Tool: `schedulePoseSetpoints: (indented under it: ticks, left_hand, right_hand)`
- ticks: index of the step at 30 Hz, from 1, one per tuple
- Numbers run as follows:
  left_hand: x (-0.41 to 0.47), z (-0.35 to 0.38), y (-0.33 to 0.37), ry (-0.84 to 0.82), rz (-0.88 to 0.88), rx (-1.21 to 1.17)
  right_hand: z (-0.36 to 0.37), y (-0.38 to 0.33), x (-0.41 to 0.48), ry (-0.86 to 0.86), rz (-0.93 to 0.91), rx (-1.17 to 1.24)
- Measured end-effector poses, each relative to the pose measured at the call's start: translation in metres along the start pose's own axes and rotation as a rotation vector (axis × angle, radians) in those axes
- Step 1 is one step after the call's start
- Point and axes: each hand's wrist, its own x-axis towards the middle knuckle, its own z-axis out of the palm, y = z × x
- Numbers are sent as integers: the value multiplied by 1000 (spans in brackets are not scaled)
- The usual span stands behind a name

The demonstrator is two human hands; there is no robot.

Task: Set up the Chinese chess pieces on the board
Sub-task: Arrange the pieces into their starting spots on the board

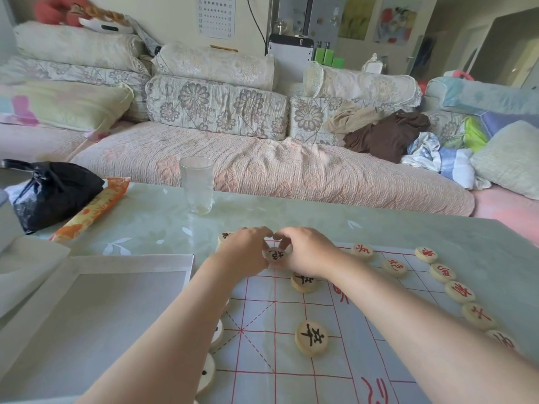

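both hands meet at the far edge of the board [353, 339]: left hand [248, 249] and right hand [306, 253] curl fingers round one black piece [275, 254], apparently seating it. next: centre it on its crossing, then release.

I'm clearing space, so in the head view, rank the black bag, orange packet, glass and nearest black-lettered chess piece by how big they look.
1. black bag
2. orange packet and glass: look about alike, not ranked
3. nearest black-lettered chess piece: smallest, though closest to the camera, which enlarges it
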Motion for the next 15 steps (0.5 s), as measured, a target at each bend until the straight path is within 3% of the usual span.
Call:
schedulePoseSetpoints:
  ticks: [3,15]
  left_hand:
    - [-1,-3,-3,52,8,52]
    - [-5,-8,-2,41,41,125]
  right_hand:
    - [-1,3,-1,-48,-4,89]
    - [-3,-5,-1,-43,47,57]
